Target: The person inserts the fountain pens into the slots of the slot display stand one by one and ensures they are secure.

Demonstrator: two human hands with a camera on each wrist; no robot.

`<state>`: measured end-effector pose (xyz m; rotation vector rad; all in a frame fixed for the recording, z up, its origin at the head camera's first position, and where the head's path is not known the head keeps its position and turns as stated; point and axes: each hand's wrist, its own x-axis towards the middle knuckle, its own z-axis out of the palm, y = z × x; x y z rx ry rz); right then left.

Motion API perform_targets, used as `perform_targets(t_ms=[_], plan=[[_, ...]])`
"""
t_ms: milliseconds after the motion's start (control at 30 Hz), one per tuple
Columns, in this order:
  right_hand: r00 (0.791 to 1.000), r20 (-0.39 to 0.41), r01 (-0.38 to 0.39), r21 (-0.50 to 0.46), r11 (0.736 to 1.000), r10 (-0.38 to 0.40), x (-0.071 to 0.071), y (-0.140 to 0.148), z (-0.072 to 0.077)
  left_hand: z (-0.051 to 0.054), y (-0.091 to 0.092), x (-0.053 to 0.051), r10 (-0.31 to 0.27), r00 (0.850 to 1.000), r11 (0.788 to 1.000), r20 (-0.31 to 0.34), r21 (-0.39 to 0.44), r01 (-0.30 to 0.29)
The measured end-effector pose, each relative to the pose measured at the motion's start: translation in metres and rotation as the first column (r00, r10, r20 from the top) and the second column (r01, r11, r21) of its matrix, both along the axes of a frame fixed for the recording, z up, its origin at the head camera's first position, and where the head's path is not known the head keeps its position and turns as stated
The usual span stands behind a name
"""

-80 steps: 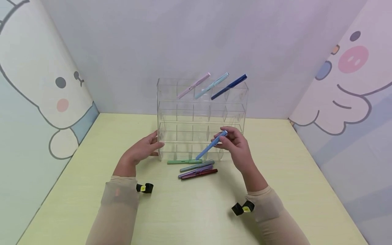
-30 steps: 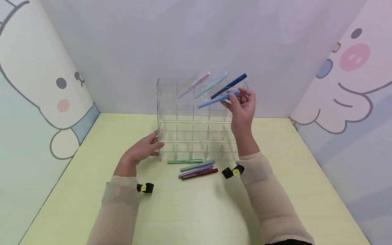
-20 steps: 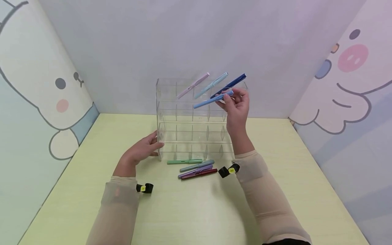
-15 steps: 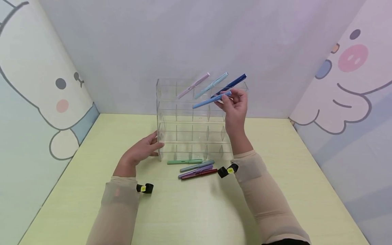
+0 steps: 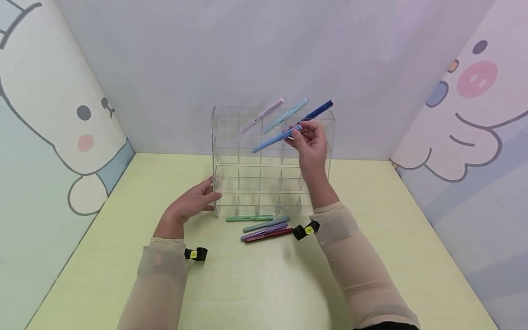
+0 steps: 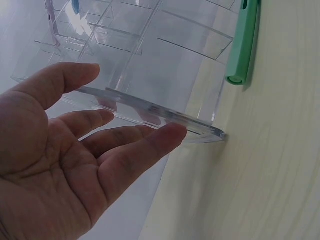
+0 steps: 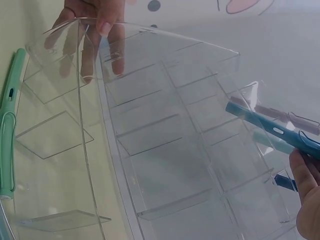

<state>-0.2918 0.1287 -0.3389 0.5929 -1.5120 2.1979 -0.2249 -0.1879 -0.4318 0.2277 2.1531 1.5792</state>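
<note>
In the head view, my right hand [image 5: 310, 142] pinches a light blue pen [image 5: 270, 143] between thumb and fingers near its upper end. The pen slants across the front of a clear acrylic pen rack [image 5: 214, 160], around its second tier. My left hand [image 5: 190, 201] grips the rack's left side panel low down, thumb at the front edge and fingers on the outer face. Leaning in the top tier are a pale pink pen [image 5: 261, 115], a pale aqua pen [image 5: 285, 115] and a navy pen [image 5: 317, 111]. The right hand partly hides the navy one.
Before the rack on the table [image 5: 247, 284] lie a green pen [image 5: 249, 218], a grey-green pen [image 5: 266, 224], a purple pen [image 5: 264, 232] and a dark red pen [image 5: 281, 233]. A wall [image 5: 173, 78] stands behind the rack; printed side walls flank the table.
My right hand has risen with the light blue pen from the rack's lower tiers to near the top, then shifted left and slightly down. My left hand stays in place.
</note>
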Motion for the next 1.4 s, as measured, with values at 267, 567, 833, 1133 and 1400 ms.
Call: perform_targets(t_ms=[267,567,833,1133,1400], plan=[[1.000,0.022,0.001,0.074,0.997,-0.003,0.0017,-0.0027,-0.0007,0.0008,0.0001,0.0003,0.003,1.000,1.000,0.007,-0.001,-0.003],[0.999,0.034,0.007,0.154,0.988,-0.013,0.0013,-0.0022,-0.0010,0.0006,0.0008,-0.0006,0.004,1.000,1.000,0.006,-0.010,-0.004],[1.000,0.012,0.014,0.260,0.965,-0.018,0.0043,-0.0031,-0.0005,-0.0005,0.0008,-0.0008,0.005,1.000,1.000,0.004,-0.010,-0.005],[0.997,0.033,0.050,0.365,0.930,-0.067,0.0055,-0.0039,-0.0007,-0.0041,0.0001,-0.0017,0.006,1.000,1.000,0.001,-0.008,-0.006],[0.990,0.028,0.105,0.498,0.861,-0.137,0.0092,-0.0076,0.0015,-0.0027,0.0006,-0.0024,0.003,1.000,1.000,0.002,0.000,-0.003]])
